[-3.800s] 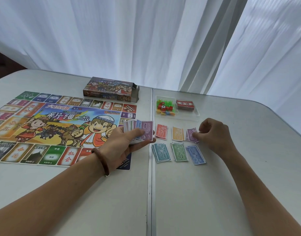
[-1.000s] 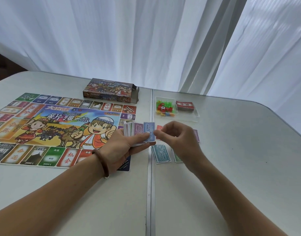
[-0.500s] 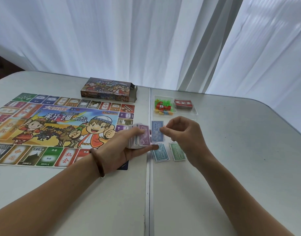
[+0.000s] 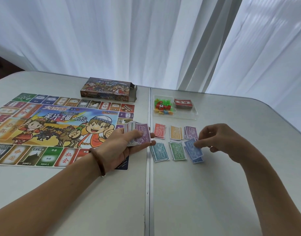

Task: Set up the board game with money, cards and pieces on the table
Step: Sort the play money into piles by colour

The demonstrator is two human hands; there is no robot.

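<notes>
Evidently mid-sort. Left hand [image 4: 127, 148] gripped the unsorted note stack [image 4: 140, 134], fanned so denominations showed, at 3 o'clock of the board [image 4: 52, 126]. Right hand [image 4: 221, 141] pinched a blue note [image 4: 191, 145] onto the blue pile [image 4: 197, 158], 5 o'clock among colour-sorted piles on the desk [image 4: 214, 193].

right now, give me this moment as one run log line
phase: sorting money | left hand: holds note stack | right hand: pinches blue note at blue pile
</notes>
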